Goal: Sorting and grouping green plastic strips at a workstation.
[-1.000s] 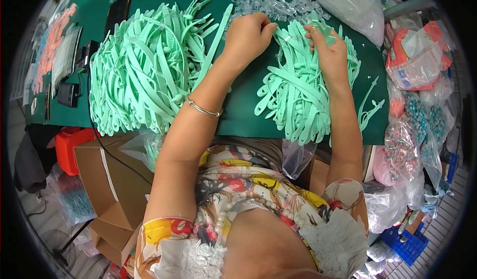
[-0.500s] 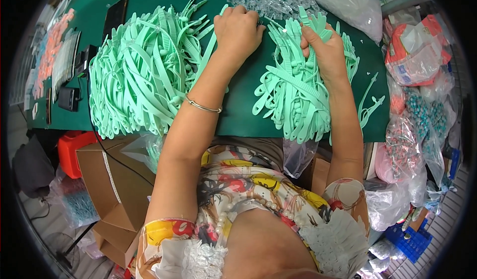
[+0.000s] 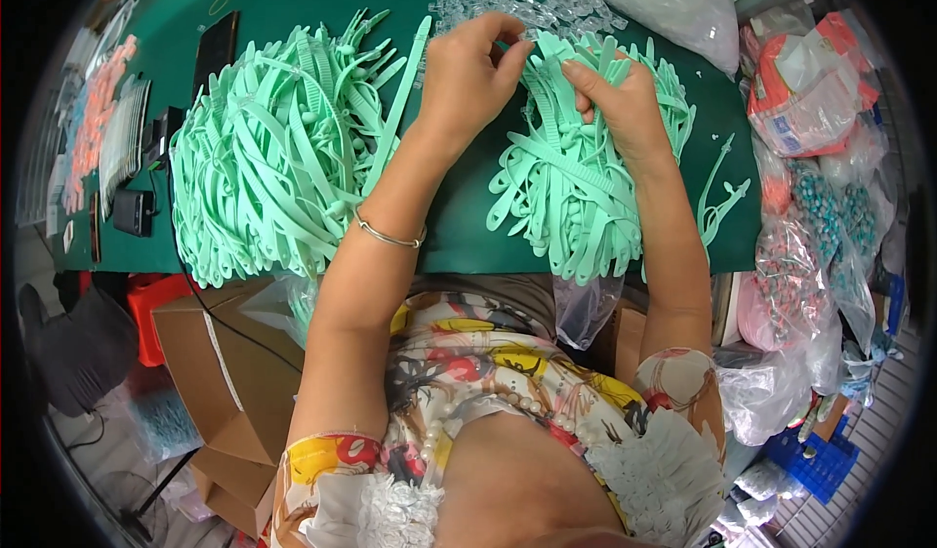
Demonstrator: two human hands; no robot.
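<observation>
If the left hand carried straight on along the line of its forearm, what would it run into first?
Likely the loose clear plastic pieces just past the knuckles of the left hand; its height is unclear, so it might pass over them.

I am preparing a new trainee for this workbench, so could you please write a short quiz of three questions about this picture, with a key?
1. True or false: the larger pile of mint-green ribbed straps lies to the left of the smaller pile.

2. Which things lie just beyond the left hand?
A) folded cardboard boxes
B) clear plastic pieces
C) red containers

3. Fill the gap: the right hand grips straps of the ___ pile.

Key: 1. True. 2. B. 3. smaller.
</observation>
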